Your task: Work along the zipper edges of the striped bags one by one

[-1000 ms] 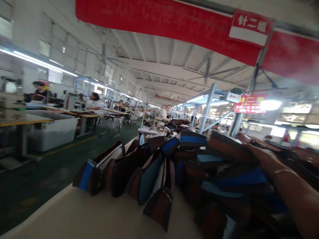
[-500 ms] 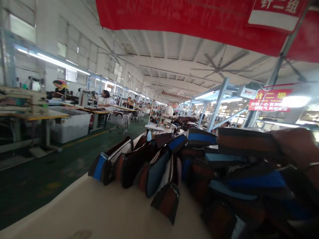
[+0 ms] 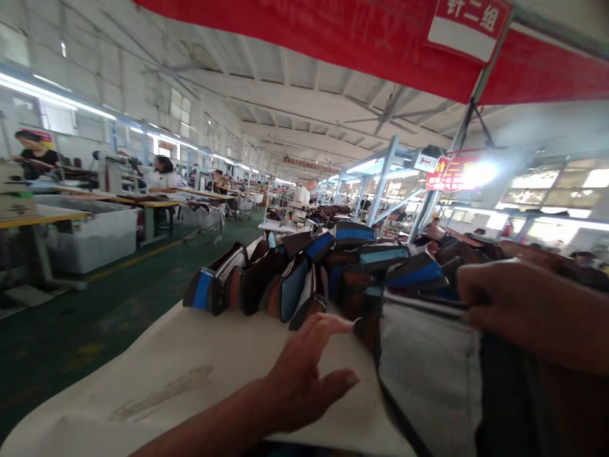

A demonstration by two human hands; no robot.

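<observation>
The left hand's (image 3: 304, 381) thumb and fingers stand wide apart, near the grey-lined piece (image 3: 431, 362); the right hand's (image 3: 518, 308) fingers pinch its upper edge. It hangs over the near right of the pale tabletop (image 3: 223, 355) — best steadied by both top corners, so it doesn't sag. The sewn pieces (image 3: 354, 235) crowd just beyond — the roomier side is left, up to the table's edge.
</observation>
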